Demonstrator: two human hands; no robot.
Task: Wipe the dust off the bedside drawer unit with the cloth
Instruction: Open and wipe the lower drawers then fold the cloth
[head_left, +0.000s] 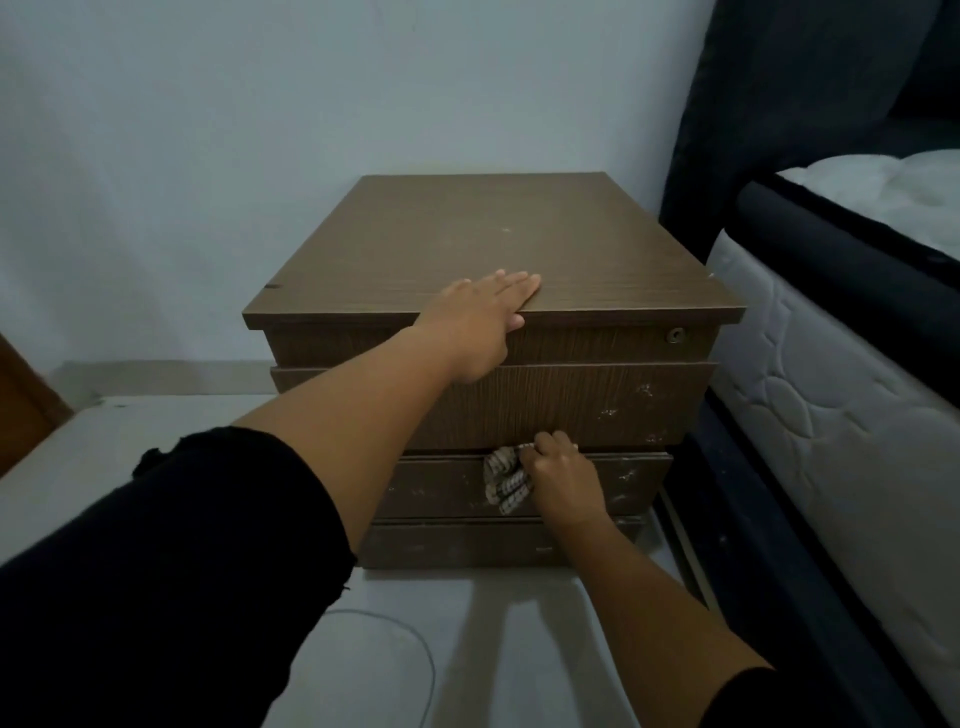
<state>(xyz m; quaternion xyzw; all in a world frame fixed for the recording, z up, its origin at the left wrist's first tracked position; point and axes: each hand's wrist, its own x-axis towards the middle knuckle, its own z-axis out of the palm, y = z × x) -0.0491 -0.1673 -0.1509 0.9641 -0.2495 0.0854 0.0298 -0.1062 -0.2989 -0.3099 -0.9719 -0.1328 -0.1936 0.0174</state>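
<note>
While the left hand (480, 317) lies flat with straight fingers over the front edge of the drawer unit (493, 249), the right hand (563, 475) grips one bunched checked cloth (504, 480) against the third of four drawer fronts. One keyhole (676, 335) sits at the unit's upper right. One mattress (841, 395) stands close beside the unit's right; pale floor (493, 639) opens before it, with wall (260, 104) behind.

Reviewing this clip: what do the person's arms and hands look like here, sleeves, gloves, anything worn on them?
Both arms wear black sleeves pushed up, leaving the forearms bare. The left sleeve is bunched near the elbow with a frayed, ragged cuff edge; the right sleeve shows only at the bottom edge. The left hand and right hand are bare: no gloves, and no rings, watch or bracelets visible.
</note>
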